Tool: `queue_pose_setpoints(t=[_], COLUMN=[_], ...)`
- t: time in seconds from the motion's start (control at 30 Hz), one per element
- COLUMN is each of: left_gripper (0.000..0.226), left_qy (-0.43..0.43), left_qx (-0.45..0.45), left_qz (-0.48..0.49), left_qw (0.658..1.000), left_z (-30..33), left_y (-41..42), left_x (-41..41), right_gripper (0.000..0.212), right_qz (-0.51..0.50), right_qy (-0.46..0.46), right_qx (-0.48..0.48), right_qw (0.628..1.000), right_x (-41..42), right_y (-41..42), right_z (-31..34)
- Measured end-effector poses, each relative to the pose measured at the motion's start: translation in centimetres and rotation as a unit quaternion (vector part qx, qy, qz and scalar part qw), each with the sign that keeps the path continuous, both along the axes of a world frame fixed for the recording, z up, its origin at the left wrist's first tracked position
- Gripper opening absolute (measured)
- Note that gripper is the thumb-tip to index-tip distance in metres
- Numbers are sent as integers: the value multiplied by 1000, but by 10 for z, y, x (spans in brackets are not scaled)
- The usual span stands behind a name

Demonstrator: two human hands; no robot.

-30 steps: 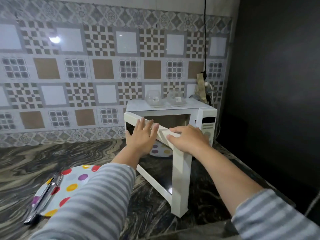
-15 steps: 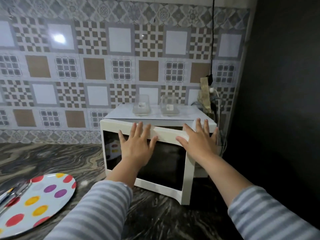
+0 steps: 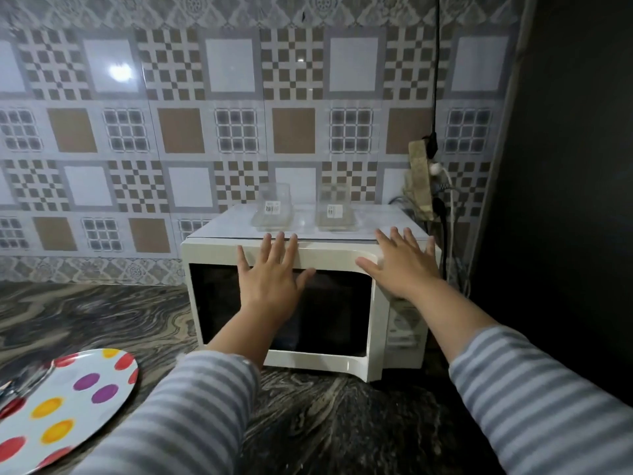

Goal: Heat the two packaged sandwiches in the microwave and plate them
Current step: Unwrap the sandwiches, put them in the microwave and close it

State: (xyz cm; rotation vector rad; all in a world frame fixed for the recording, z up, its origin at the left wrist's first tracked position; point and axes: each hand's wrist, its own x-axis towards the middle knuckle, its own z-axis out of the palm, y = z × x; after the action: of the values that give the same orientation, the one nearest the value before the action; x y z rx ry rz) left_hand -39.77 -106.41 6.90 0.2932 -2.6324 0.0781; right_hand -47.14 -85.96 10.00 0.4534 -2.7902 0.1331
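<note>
A white microwave (image 3: 212, 255) stands on the dark marbled counter against the tiled wall, its dark-windowed door nearly flush with the body. My left hand (image 3: 270, 279) presses flat on the upper part of the door, fingers spread. My right hand (image 3: 400, 265) lies flat on the top right corner of the microwave's front, over the control panel. Two clear plastic sandwich packages (image 3: 274, 210) (image 3: 337, 214) with white labels sit side by side on top of the microwave. A white plate with coloured dots (image 3: 65, 406) lies at the lower left.
A dark utensil (image 3: 13, 389) rests on the plate's left edge. Cables and a plug strip (image 3: 424, 186) hang to the right of the microwave. A dark wall (image 3: 565, 166) closes off the right side. The counter (image 3: 102, 320) stretches to the left.
The microwave door has swung from wide open to almost closed under both hands. My right hand slid from the door edge to the front's top right corner.
</note>
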Motion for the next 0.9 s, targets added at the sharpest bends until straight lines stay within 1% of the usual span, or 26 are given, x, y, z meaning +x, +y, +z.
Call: queue_pose_setpoints(t=[0.1, 0.23, 0.3, 0.37, 0.43, 0.6, 0.73, 0.9], left_gripper=[72, 77, 79, 82, 83, 80, 78, 76], left_qy=[-30, -56, -61, -41, -1, 67, 86, 77], left_qx=[-20, -26, -22, -14, -6, 10, 5, -12], left_qz=[-17, -46, -72, -93, -101, -94, -100, -78], left_qw=[999, 997, 995, 995, 995, 993, 991, 994], left_z=[15, 30, 33, 31, 28, 21, 16, 20], left_y=[0, 1, 0, -4, -8, -9, -10, -9], left_x=[-11, -29, -37, -42, -44, -48, -47, -49], right_gripper=[83, 89, 89, 87, 85, 81, 79, 72], right_qz=[22, 49, 61, 66, 67, 65, 66, 63], right_qy=[-9, -52, -49, -23, 3, 53, 71, 84], right_qx=[22, 12, 12, 2, -17, -36, -33, -51], right_qw=[999, 997, 997, 998, 998, 996, 995, 993], right_x=[-9, -19, -20, -20, -22, -28, -31, -32], right_y=[3, 6, 7, 6, 6, 3, 3, 1], right_z=[5, 14, 15, 12, 8, 0, -4, -5])
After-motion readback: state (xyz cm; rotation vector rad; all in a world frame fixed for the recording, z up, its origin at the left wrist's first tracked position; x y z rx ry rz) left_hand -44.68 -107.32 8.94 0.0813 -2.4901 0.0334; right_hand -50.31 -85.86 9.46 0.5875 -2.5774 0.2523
